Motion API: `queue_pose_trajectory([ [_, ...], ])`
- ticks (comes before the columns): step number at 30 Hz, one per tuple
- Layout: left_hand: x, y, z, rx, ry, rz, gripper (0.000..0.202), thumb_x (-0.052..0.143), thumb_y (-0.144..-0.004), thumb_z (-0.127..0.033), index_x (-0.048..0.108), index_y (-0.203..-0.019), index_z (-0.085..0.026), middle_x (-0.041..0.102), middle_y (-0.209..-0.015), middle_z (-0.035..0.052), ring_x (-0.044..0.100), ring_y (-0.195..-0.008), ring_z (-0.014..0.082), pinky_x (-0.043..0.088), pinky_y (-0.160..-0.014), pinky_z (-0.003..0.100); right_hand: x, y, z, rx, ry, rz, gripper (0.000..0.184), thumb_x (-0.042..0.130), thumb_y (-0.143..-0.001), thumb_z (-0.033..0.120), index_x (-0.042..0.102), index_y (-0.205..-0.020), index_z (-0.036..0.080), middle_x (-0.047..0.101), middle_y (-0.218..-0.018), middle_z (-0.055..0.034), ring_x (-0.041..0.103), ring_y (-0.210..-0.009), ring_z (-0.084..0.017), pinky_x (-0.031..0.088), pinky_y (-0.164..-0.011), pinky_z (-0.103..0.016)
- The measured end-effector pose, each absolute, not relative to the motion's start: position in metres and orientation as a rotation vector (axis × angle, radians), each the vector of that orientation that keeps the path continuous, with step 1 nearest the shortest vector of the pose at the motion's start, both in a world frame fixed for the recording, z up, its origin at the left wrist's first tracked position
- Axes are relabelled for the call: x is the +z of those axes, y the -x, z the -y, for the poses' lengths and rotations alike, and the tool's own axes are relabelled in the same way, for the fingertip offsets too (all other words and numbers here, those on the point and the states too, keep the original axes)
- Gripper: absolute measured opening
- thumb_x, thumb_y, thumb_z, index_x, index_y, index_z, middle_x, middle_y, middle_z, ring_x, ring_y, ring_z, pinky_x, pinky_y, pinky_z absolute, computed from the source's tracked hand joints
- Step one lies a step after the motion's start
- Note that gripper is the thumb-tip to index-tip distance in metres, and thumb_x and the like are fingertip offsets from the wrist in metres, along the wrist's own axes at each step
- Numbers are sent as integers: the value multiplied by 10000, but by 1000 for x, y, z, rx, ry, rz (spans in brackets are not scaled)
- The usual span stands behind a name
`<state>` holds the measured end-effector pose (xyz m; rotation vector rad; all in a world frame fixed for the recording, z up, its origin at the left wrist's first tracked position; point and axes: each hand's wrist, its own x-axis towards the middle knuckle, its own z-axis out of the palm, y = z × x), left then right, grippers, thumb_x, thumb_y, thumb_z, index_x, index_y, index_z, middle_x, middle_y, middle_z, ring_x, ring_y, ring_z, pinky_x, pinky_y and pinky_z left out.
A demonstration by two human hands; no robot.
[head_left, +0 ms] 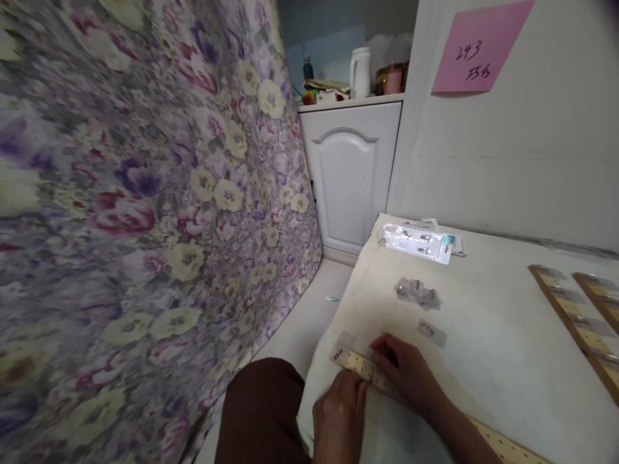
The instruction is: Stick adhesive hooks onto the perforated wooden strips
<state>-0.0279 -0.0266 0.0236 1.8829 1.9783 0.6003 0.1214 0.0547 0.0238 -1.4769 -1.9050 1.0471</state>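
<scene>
A pale perforated wooden strip (355, 365) lies along the near edge of the white-covered table. At its left end sits a small metal hook on a clear backing (340, 351). My left hand (340, 409) has its fingers curled against the strip's near edge, gripping it. My right hand (406, 370) bends over the strip from the far side, thumb and fingers drawn together at its edge; what they pinch cannot be made out. A single clear hook piece (432, 332) lies just beyond the right hand. Farther back, several similar clear hook pieces (416, 293) form a cluster.
A clear blister pack with hooks (416, 241) lies at the table's far end. Wood-edged strips (563, 316) with hook pieces lie at right. A floral curtain (169, 225) hangs at left, beside a white cabinet (351, 174). A pink note (478, 51) is on the wall.
</scene>
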Motion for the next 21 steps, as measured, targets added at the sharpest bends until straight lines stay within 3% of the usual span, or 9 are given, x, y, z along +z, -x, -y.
queue_pose_trajectory([
  [21,21,27,25,549,-1974,-2006,212,377,-939,-264,587,-905,-254,686,-855,6,678,-776,185,489,-675,277,21,-123,-54,1056,1468,1904,156,522,-774,260,631,-867,197,686,-733,-22,612,-684,-175,417,-640,-264],
])
